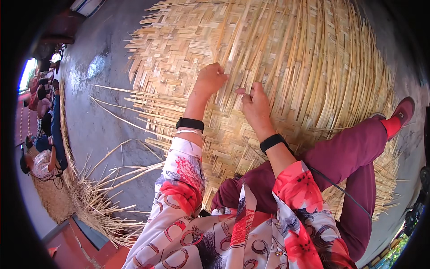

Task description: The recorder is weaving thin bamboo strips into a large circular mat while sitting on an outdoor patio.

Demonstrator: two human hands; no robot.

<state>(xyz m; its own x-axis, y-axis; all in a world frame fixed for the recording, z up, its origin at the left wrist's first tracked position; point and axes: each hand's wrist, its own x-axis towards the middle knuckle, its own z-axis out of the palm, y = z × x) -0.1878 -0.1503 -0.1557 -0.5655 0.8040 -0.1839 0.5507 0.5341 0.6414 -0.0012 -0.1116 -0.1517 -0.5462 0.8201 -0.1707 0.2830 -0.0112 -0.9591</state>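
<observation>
A large mat (188, 50) of flat, pale split-reed strips spreads before me on the floor, and I sit on its near part. Its left part is tightly woven in a zigzag pattern. Long loose strips (302, 67) lie side by side across its right part. My left hand (210, 80) is curled over the mat, its fingertips closed at a long strip (221, 33). Just to the right and nearer me, my right hand (257, 106) pinches another strip between thumb and fingers. The fingers partly hide both grips. Each wrist wears a black band.
Uneven strip ends stick out from the mat's left edge over the grey floor (111, 77). A bundle of dry reeds (100, 201) lies at lower left. Several people (43, 161) sit along the far left. My crossed leg (349, 151) rests on the mat's right side.
</observation>
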